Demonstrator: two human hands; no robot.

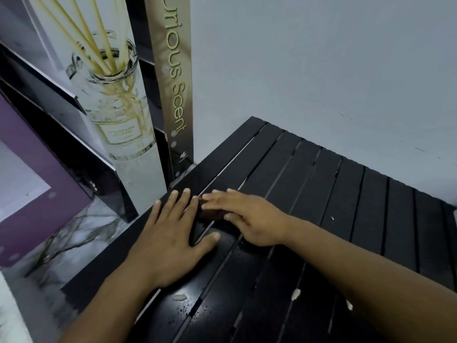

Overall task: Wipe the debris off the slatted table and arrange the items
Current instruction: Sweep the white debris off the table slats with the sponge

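The black slatted table fills the lower right of the head view. My left hand lies flat on its left slats, fingers straight and spread. My right hand reaches leftward across the slats with fingers extended; it is motion-blurred, and a small dark brown thing shows under its fingers, too unclear to name. Pale bits of debris lie on the near slats, with more debris to the right and a tiny fleck farther back.
A tall reed-diffuser box and a narrow "Scent" panel stand at the table's left corner. A purple box sits further left on the marble floor. A white wall borders the table behind.
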